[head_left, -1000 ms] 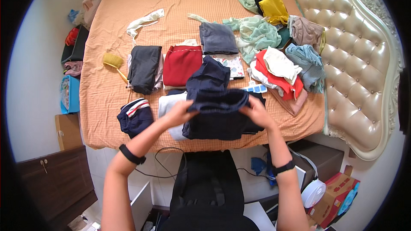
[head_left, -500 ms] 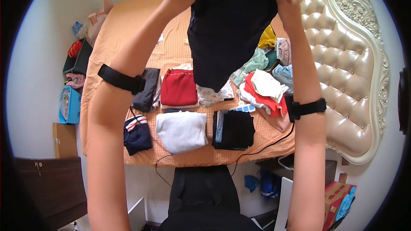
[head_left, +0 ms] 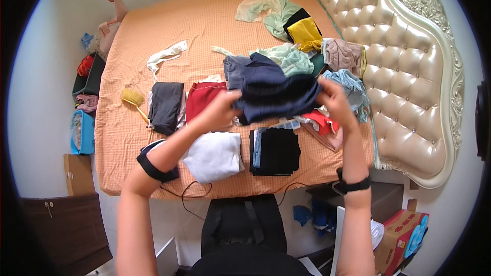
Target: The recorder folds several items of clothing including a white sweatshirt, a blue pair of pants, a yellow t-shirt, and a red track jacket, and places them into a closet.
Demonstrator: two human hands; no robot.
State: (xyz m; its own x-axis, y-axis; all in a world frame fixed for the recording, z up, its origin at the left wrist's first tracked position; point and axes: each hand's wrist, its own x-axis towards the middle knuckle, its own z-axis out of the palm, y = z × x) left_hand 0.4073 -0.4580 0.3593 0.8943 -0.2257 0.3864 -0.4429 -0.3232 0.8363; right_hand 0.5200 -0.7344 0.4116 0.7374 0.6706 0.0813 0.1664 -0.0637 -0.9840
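Observation:
A dark navy garment point(head_left: 279, 97), its exact kind unclear, stretches between my two hands above the bed point(head_left: 174, 20). My left hand point(head_left: 225, 108) pinches its left edge, and my right hand point(head_left: 336, 101) grips the right edge; both are slightly blurred. The cloth sags in the middle, and its far part lies over the pile behind. Under or beside my left hand is a folded red garment point(head_left: 202, 99). Closer to me lie a folded white garment point(head_left: 214, 157) and a stack of folded black clothes point(head_left: 279, 152).
Loose clothes heap up at the right, with a yellow garment point(head_left: 305, 33) and light-blue cloth point(head_left: 353, 89). A brush point(head_left: 132, 97) and folded grey clothes point(head_left: 166, 106) lie at the left. The tufted headboard point(head_left: 404, 71) borders the bed's right side. A black cable point(head_left: 192, 204) hangs over the near edge.
Both hands have come down and toward me from the top of the view, bringing the dark garment from hanging upright to low over the bed. Its far part now rests on the pile.

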